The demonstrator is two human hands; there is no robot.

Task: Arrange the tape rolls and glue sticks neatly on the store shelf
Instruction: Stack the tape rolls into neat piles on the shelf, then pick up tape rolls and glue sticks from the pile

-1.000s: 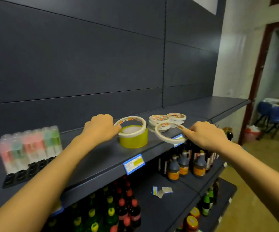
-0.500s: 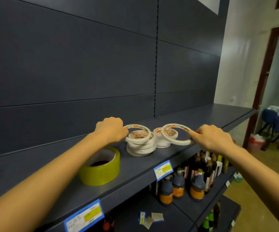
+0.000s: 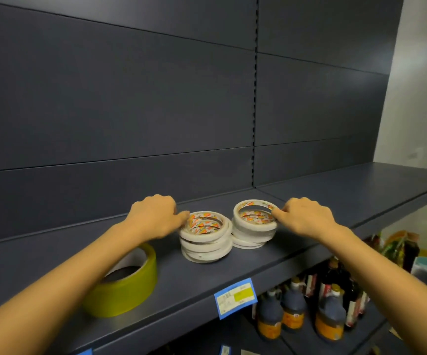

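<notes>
My left hand point(image 3: 156, 217), fingers curled, pinches the rim of the top roll of the left stack point(image 3: 208, 213) of white tape rolls. My right hand point(image 3: 307, 219) pinches the rim of the top roll of the right stack point(image 3: 252, 225), which sits slightly tilted on the rolls beneath. Both stacks stand just beside each other on the dark shelf point(image 3: 271, 262), with a wide yellow tape roll point(image 3: 130, 288) lying flat to their left, partly behind my left forearm; a blue price label point(image 3: 235, 297) hangs on the shelf's front edge above dark bottles point(image 3: 294, 306) on the lower tier.
</notes>
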